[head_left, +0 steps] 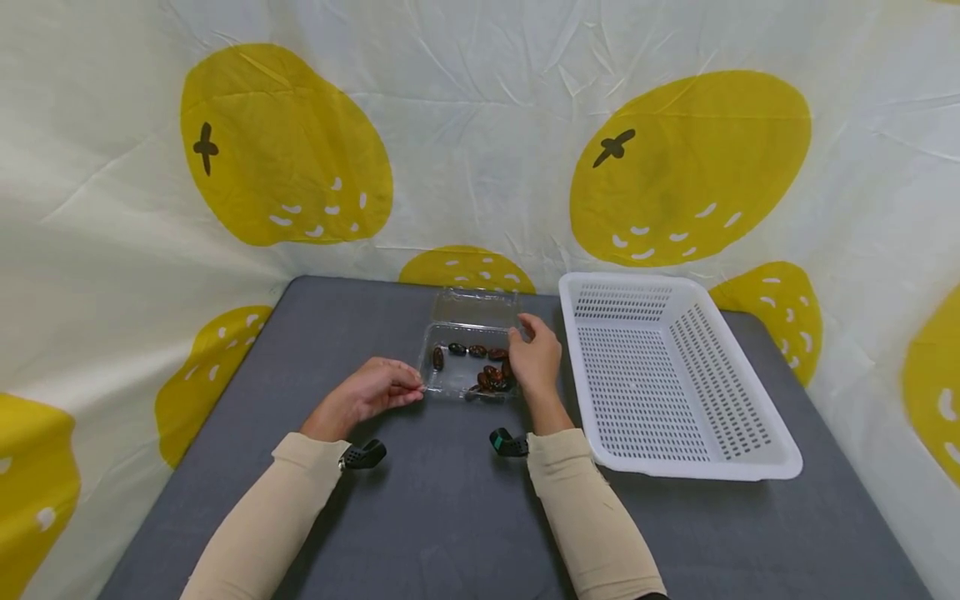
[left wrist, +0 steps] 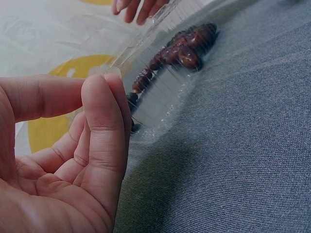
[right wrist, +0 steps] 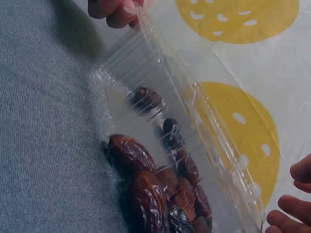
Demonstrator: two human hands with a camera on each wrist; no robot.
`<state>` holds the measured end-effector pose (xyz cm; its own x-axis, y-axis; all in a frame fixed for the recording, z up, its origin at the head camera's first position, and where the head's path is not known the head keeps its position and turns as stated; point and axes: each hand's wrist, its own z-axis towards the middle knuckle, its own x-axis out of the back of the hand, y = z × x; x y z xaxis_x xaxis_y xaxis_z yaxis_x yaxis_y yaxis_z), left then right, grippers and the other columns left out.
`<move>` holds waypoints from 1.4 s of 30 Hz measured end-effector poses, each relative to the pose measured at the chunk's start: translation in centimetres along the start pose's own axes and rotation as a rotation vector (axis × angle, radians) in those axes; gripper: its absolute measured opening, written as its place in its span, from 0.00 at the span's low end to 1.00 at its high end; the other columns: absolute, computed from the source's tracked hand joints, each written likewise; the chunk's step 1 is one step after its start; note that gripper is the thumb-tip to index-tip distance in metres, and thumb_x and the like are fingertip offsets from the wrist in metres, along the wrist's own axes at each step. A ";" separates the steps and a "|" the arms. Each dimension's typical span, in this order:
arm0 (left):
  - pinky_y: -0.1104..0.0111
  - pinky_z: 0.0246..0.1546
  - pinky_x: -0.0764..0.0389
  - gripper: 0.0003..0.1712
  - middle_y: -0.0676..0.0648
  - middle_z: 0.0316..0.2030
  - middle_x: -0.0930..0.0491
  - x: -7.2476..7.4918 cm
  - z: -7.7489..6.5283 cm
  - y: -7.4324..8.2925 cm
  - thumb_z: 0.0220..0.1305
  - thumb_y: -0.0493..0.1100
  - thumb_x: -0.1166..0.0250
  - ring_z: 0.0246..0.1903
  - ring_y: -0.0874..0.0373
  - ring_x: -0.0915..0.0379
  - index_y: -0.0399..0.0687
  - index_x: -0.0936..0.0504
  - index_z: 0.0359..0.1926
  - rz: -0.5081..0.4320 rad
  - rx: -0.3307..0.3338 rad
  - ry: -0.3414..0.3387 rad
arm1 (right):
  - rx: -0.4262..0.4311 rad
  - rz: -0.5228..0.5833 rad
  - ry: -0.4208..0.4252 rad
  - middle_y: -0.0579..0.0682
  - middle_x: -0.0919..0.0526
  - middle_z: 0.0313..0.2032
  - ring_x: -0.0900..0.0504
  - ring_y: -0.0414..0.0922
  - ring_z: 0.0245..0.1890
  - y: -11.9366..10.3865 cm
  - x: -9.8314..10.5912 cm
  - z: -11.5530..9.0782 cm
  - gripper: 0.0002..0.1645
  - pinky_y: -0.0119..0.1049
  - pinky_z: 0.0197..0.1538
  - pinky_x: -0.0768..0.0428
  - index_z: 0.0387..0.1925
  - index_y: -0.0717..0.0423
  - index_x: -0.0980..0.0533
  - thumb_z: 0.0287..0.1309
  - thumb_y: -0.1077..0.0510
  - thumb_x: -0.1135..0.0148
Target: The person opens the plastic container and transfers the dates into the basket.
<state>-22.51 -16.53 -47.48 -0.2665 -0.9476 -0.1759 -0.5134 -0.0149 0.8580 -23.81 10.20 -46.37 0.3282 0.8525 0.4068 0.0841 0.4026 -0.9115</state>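
A clear plastic clamshell box (head_left: 459, 379) lies on the table with its lid (head_left: 480, 307) folded back toward the wall. Several dark brown, glossy dates (right wrist: 148, 199) are inside, mostly bunched toward the right end, with others along the far and left sides. My left hand (head_left: 378, 389) pinches the box's near left corner between thumb and fingertips. At the box's right side is my right hand (head_left: 536, 354), its thumb and fingers apart in the right wrist view, with nothing showing between them. In the head view it overlaps the right rim.
A white perforated plastic basket (head_left: 757, 450) stands just right of my right hand, its left wall close to that forearm. The table (head_left: 442, 517) is covered in grey cloth. Behind it hangs a pale sheet (head_left: 480, 167) printed with yellow fruit.
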 end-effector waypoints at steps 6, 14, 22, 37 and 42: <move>0.72 0.34 0.12 0.15 0.48 0.27 0.13 0.0 0.0 -0.1 0.69 0.28 0.38 0.28 0.61 0.14 0.22 0.25 0.54 -0.014 -0.002 0.003 | 0.030 0.013 0.007 0.56 0.15 0.59 0.18 0.55 0.63 -0.6 -0.2 -0.4 0.19 0.56 0.66 0.20 0.62 0.52 0.19 0.72 0.55 0.38; 0.72 0.35 0.12 0.15 0.49 0.27 0.13 0.0 0.0 -0.1 0.70 0.29 0.38 0.28 0.61 0.14 0.23 0.25 0.54 -0.006 -0.002 -0.011 | 0.085 -0.021 -0.004 0.56 0.11 0.50 0.14 0.54 0.52 -1.3 -1.1 -0.9 0.15 0.54 0.57 0.17 0.54 0.53 0.15 0.70 0.56 0.35; 0.71 0.37 0.11 0.14 0.48 0.28 0.13 0.1 -0.1 0.1 0.70 0.29 0.37 0.28 0.61 0.14 0.24 0.24 0.53 -0.001 0.004 -0.006 | 0.125 -0.002 -0.082 0.54 0.10 0.46 0.13 0.53 0.48 -1.6 -2.1 -1.4 0.14 0.52 0.54 0.15 0.51 0.54 0.14 0.68 0.55 0.32; 0.70 0.36 0.11 0.12 0.48 0.28 0.14 -0.3 0.1 0.2 0.70 0.28 0.39 0.28 0.60 0.15 0.26 0.23 0.52 -0.038 0.008 0.019 | 0.149 -0.043 -0.324 0.54 0.09 0.46 0.12 0.52 0.50 -1.9 -4.0 -1.6 0.17 0.51 0.55 0.15 0.53 0.57 0.15 0.65 0.57 0.29; 0.70 0.36 0.12 0.11 0.48 0.28 0.14 -0.2 -0.1 0.2 0.70 0.29 0.39 0.28 0.60 0.15 0.26 0.22 0.51 -0.031 0.011 0.020 | 0.116 -0.063 -0.380 0.54 0.09 0.44 0.12 0.52 0.46 -1.9 -4.8 -1.3 0.16 0.49 0.51 0.14 0.50 0.58 0.14 0.62 0.59 0.27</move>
<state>-22.49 -16.34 -47.28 -0.2340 -0.9530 -0.1926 -0.5297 -0.0412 0.8472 -24.34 4.90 -46.63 -0.0471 0.8787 0.4750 -0.0213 0.4745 -0.8800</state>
